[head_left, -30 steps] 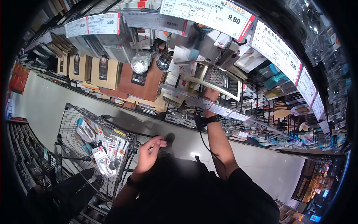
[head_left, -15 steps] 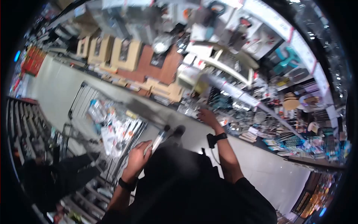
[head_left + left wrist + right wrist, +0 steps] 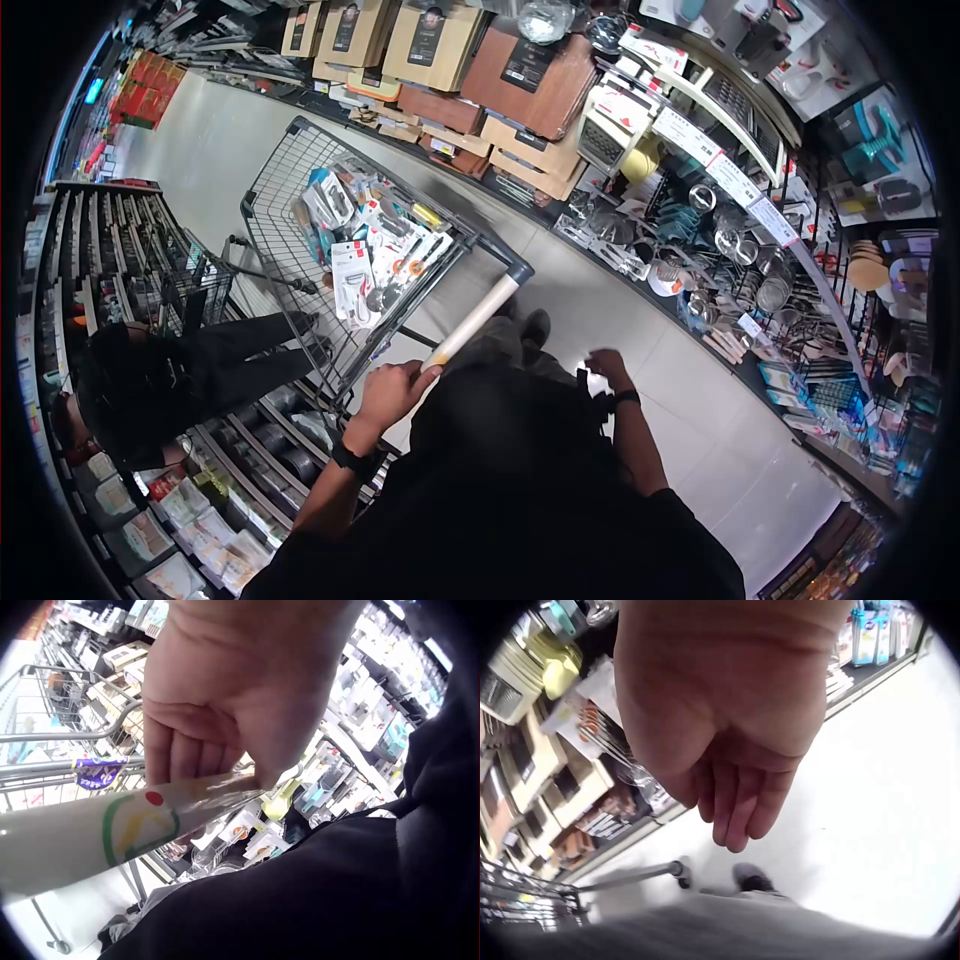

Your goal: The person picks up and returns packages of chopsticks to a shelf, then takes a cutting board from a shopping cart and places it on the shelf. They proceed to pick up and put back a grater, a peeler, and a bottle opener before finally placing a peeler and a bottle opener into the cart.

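Left grip (image 3: 393,395) is wrapped round the pale handle (image 3: 478,318) of the shopping cart (image 3: 412,308), which sits ahead and off to the left; I'd push gently, since a one-sided shove probably makes it slew; right grip (image 3: 608,368) just hangs loose, nothing in it, so getting it on the handle too should help steering; the packaged goods (image 3: 352,275) lie jumbled inside, so go easy turning; further out, mind the person in dark clothes (image 3: 250,345) and those cutting boards (image 3: 425,45).

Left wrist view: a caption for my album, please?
A left hand grips the pale handle of a wire shopping cart.
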Tool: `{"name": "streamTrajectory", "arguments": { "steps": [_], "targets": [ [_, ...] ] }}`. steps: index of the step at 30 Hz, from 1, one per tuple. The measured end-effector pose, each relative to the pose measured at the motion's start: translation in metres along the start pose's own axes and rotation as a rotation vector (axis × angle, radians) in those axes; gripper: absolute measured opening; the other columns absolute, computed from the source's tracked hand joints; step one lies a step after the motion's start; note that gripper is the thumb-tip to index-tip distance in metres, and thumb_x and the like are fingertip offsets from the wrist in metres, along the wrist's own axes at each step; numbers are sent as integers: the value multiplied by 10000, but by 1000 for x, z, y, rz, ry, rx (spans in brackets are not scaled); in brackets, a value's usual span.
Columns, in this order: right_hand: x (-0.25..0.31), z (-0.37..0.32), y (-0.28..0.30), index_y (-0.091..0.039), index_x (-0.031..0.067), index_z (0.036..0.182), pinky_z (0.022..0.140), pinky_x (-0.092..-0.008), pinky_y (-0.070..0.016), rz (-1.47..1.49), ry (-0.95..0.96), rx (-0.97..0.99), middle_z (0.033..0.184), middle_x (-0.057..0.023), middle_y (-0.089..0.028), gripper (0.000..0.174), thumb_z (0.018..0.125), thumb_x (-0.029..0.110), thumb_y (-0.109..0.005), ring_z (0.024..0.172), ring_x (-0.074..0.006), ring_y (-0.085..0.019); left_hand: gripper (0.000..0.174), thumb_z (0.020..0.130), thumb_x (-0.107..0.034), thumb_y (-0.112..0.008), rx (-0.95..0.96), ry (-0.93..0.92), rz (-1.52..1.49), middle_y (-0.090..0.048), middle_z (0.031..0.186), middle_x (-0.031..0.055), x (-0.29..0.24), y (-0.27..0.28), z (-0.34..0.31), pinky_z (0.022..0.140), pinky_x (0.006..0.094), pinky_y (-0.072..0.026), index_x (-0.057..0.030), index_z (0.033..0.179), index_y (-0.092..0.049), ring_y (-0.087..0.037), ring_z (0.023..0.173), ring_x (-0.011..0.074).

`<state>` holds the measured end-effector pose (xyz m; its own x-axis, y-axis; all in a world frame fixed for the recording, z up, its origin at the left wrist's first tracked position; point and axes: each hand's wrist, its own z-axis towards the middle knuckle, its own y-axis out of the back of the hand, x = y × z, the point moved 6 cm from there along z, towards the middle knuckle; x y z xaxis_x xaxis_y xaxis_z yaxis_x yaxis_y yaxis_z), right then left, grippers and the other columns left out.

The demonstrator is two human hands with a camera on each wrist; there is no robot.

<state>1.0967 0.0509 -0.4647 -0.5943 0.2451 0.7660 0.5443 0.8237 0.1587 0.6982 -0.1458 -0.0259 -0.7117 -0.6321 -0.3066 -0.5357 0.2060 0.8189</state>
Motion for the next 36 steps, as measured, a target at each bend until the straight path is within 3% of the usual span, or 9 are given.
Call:
{"name": "streamTrajectory", "arguments": {
  "steps": [3,4,6,11,14,19,23,27,36],
  "targets": [
    [-44,-44,-13,-696,138,727,630,-451,-519,-1009,133,233,733,-102,-689,284,761,419,-670,690,-295,-668,566,932,-581,-487,114,-83,38,-628,615,146,2,3,-2,588,462,-501,-72,756,-663,-642,635,361],
    [-133,-45,-12,-700,133,694,622,-448,-523,-516,-98,165,710,-102,-688,302,779,421,-669,655,-299,-665,575,927,-590,-487,195,-137,53,-637,630,148,2,2,-2,590,459,-505,-73,749,-663,-648,646,354],
    [-101,-109,-1,-655,26,830,533,-356,-533,35,-642,-59,786,-130,-712,224,930,176,-521,658,-222,-695,575,922,-595,-491,340,-191,96,-647,653,152,-5,12,-2,602,455,-509,-76,747,-667,-654,661,350],
    [-21,-164,-9,-633,25,946,530,-318,-509,120,-734,-109,801,-109,-704,186,918,188,-546,624,-177,-663,496,922,-557,-528,744,-446,-67,-692,748,128,1,30,14,666,400,-531,-111,927,-745,-670,704,345],
    [21,-164,-18,-628,1,1058,607,-315,-523,-3,-603,-57,859,-109,-705,257,927,202,-535,715,-181,-680,394,950,-384,-615,892,-344,-609,-734,785,64,42,37,68,676,263,-533,-16,885,-739,-693,713,106],
    [58,-168,-24,-622,4,1117,699,-339,-540,-26,-556,-45,933,-111,-709,313,953,249,-519,821,-197,-690,239,937,-203,-609,324,101,-1245,-685,841,94,230,-75,219,663,258,-537,22,1006,-652,-680,764,156],
    [67,-201,-12,-617,8,1147,718,-355,-546,-57,-549,-106,946,-120,-706,331,959,265,-526,834,-206,-692,201,915,-166,-593,76,407,-1360,-677,834,77,267,-98,264,664,265,-530,16,981,-646,-669,725,157],
    [55,-251,-1,-613,-3,1145,685,-331,-552,-48,-641,-124,951,-134,-701,327,954,250,-531,839,-210,-693,185,878,-154,-612,-257,172,-934,-680,741,86,313,-115,314,617,279,-513,26,899,-651,-666,644,164],
    [45,-315,-18,-599,-38,1120,641,-316,-567,-52,-859,-114,875,-146,-702,321,955,218,-498,739,-208,-698,265,896,-229,-588,-653,338,-753,-694,818,172,367,-72,358,716,371,-518,26,949,-637,-689,780,313]
  ]
}}
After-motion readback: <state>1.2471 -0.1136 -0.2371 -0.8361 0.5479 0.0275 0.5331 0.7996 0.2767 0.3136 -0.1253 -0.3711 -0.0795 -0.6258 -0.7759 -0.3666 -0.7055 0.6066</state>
